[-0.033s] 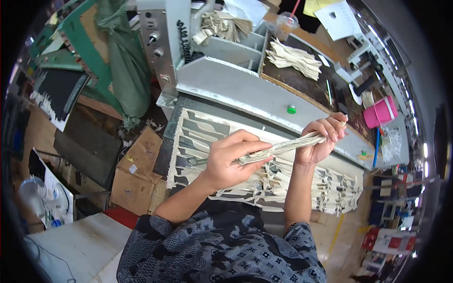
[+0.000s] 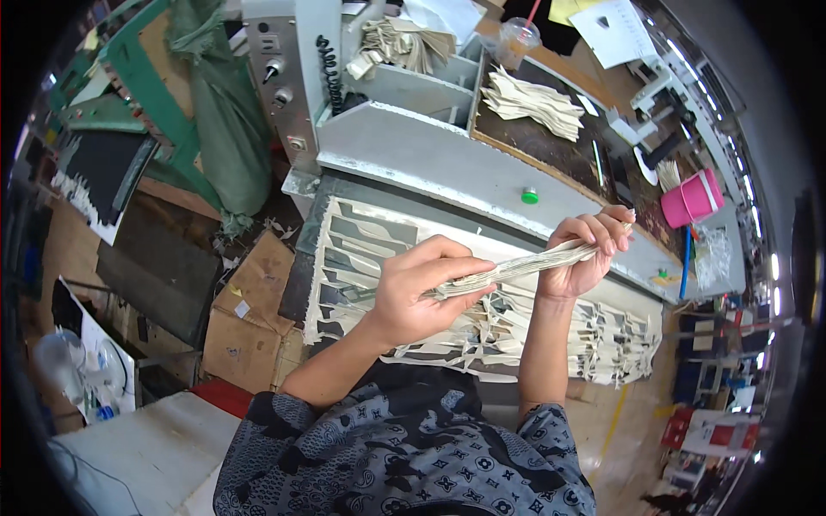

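Two hands grip one stack of cut pieces (image 2: 516,268): your left hand (image 2: 419,292) pinches one end, your right hand (image 2: 585,254) clamps the other.

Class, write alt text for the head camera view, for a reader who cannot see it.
A person's left hand and right hand hold the two ends of a stack of pale cut pieces above a sheet with cut-out shapes on a grey machine bed. More pale pieces and a pink cup lie beyond.
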### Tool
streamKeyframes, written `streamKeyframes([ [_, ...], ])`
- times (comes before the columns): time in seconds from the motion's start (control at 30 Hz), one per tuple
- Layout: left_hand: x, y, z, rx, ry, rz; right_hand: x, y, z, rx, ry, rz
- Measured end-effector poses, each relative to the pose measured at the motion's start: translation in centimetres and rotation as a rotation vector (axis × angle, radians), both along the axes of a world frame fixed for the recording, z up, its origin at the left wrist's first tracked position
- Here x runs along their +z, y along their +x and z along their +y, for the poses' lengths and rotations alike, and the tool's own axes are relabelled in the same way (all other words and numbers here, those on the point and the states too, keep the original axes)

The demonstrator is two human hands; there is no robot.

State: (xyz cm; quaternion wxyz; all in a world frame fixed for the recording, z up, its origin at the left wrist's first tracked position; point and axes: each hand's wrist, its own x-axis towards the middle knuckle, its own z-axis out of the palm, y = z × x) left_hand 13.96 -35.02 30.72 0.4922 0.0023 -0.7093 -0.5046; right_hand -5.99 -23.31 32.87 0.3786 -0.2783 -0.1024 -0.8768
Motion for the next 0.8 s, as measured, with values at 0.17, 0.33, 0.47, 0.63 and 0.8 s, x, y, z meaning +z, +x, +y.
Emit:
streamKeyframes([
  [0.17, -1.7, -0.6, -1.0, -0.095, 0.047, 0.015, -1.3, -0.3, 0.4, -0.275, 0.218, 0.191],
  [0.33, -4.6, -2.7, -2.2, -0.183, 0.201, 0.059, -4.1, -1.9, 1.7, -0.508, 0.65, 0.318],
  [0.47, -5.8, -3.3, -2.5, -0.309, 0.506, -0.061, -6.1, -4.0, 4.0, -0.656, 0.926, 0.348],
  [0.63, -4.6, -5.4, -3.1, -0.054, 0.191, 0.01, -8.3, -7.5, 7.2, -0.833, 0.895, 0.491],
  [0.8, -0.6, -6.9, -2.4, -0.058, -0.092, 0.099, -6.8, -10.4, 11.3, -1.066, 0.614, 0.782],
])
